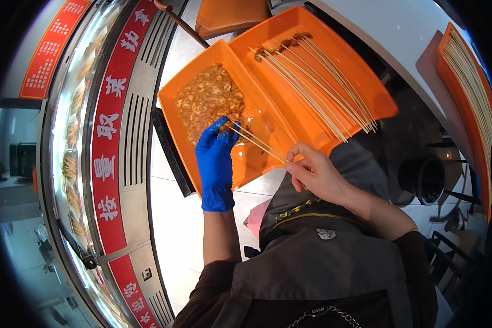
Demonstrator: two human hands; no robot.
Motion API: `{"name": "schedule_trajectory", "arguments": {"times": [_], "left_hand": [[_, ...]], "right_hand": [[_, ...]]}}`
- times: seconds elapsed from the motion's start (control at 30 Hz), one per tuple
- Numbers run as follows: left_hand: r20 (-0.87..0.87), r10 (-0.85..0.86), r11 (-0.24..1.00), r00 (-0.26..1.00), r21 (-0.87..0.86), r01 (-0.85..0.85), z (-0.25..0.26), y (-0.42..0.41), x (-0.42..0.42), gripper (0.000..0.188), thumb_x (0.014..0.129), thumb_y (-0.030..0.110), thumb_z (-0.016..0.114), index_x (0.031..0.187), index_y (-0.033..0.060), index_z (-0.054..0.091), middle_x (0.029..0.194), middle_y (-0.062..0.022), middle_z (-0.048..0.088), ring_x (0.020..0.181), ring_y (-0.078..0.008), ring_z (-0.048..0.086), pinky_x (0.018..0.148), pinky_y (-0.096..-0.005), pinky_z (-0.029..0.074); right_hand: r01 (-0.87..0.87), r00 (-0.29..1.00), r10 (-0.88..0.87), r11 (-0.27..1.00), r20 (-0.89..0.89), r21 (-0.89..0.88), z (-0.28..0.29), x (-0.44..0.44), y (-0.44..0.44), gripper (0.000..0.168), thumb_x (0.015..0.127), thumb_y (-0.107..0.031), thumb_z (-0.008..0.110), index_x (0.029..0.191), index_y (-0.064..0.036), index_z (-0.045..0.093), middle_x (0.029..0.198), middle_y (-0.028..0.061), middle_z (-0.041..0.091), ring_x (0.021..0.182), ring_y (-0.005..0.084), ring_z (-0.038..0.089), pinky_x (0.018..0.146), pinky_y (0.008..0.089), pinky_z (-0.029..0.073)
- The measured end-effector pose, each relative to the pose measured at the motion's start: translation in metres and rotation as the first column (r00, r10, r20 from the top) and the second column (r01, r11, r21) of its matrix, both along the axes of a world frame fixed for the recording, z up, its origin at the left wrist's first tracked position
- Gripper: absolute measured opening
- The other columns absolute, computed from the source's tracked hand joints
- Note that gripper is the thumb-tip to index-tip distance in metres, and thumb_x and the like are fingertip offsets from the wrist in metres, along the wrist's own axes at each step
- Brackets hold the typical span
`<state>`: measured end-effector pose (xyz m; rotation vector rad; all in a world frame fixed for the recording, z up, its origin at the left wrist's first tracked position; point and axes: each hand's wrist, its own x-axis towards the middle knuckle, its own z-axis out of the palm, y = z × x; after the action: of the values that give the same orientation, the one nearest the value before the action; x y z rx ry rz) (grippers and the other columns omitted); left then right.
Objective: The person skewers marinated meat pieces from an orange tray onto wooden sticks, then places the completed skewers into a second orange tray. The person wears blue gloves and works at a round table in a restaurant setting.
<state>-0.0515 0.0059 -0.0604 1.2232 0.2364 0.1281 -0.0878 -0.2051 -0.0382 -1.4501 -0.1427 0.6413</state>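
My left hand (218,158), in a blue disposable glove, pinches a small piece of marinated meat at the tips of thin wooden skewers, over an orange plastic tray (175,158). Marinated meat pieces (209,98) lie heaped in that tray beside the gloved fingers. My bare right hand (311,168) holds the other ends of the skewers (260,143) between thumb and fingers. Up and to the right, a second orange tray (352,74) holds several skewers (311,84) with meat (285,44) on their far ends.
A long orange container (455,61) of bare wooden skewers (469,82) stands on a white counter (393,28) at the right. A lit display case (76,135) with a red lettered strip runs along the left. An orange seat (229,16) is beyond the trays; a black bin (422,180) is at right.
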Motion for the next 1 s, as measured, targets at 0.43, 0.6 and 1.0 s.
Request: {"name": "schedule_trajectory", "arguments": {"times": [0.43,0.6,1.0], "left_hand": [[0.141,0.039,0.998,0.989,0.039,-0.045,0.003,-0.002,-0.001,0.022,0.074,-0.008,0.053,0.095,-0.0024,0.055,0.099,-0.0144,0.058,0.090,-0.0219,0.056,0.080,-0.0314,0.046],[0.210,0.016,0.996,0.978,0.086,-0.034,-0.005,0.002,-0.001,0.023,0.073,-0.011,0.052,0.095,-0.0029,0.054,0.099,-0.0151,0.057,0.091,-0.0221,0.056,0.081,-0.0318,0.046],[0.250,0.212,0.971,0.945,0.058,-0.234,-0.005,-0.016,-0.001,0.023,0.074,-0.012,0.051,0.095,-0.0016,0.053,0.099,-0.0144,0.057,0.091,-0.0224,0.057,0.082,-0.0344,0.047]], "right_hand": [[-0.031,0.999,0.031,0.999,0.014,-0.038,-0.004,0.002,-0.002,0.010,0.086,-0.012,0.047,0.087,-0.003,0.042,0.050,0.0015,0.044,0.044,0.0068,0.040,0.043,0.0232,0.031],[0.034,0.999,-0.034,0.999,-0.019,0.032,-0.006,0.000,0.004,0.008,0.087,-0.011,0.046,0.090,-0.005,0.042,0.049,0.0001,0.042,0.042,0.0051,0.036,0.039,0.0208,0.027],[0.110,0.994,-0.110,0.992,-0.016,0.064,0.003,-0.005,0.021,0.008,0.087,-0.010,0.046,0.090,-0.004,0.041,0.049,0.0011,0.041,0.043,0.0060,0.037,0.040,0.0222,0.028]]}}
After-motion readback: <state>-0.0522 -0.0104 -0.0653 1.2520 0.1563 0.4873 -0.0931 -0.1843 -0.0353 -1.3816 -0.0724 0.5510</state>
